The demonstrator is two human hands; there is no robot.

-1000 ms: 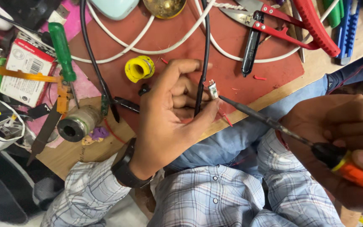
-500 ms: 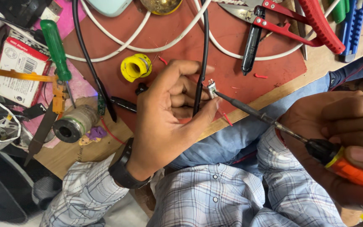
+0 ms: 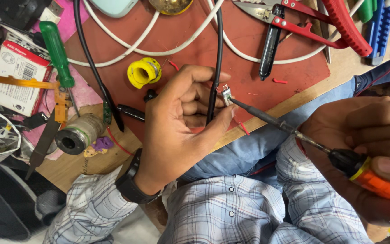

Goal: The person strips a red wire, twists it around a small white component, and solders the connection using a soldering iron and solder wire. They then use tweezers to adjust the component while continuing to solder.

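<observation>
At centre frame your left hand [image 3: 177, 122] pinched the black cable [image 3: 214, 68] and small metal connector [image 3: 226, 93], while your right hand [image 3: 362, 149] gripped the orange-handled screwdriver [image 3: 294, 133], whose tip could have slipped into your thumb.

Left hand [image 3: 177, 122] curled with fingers pinched; right hand [image 3: 362, 149] fisted, both hands gripping.

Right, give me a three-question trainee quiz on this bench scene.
1. True or false: the right hand holds the orange-handled iron.
2. What does the iron's tip touch?
A. yellow spool
B. small metal part at the left hand
C. red cutters
3. What colour is the cable running through the left hand's fingers?

Key: 1 true; 2 B; 3 black.
</observation>
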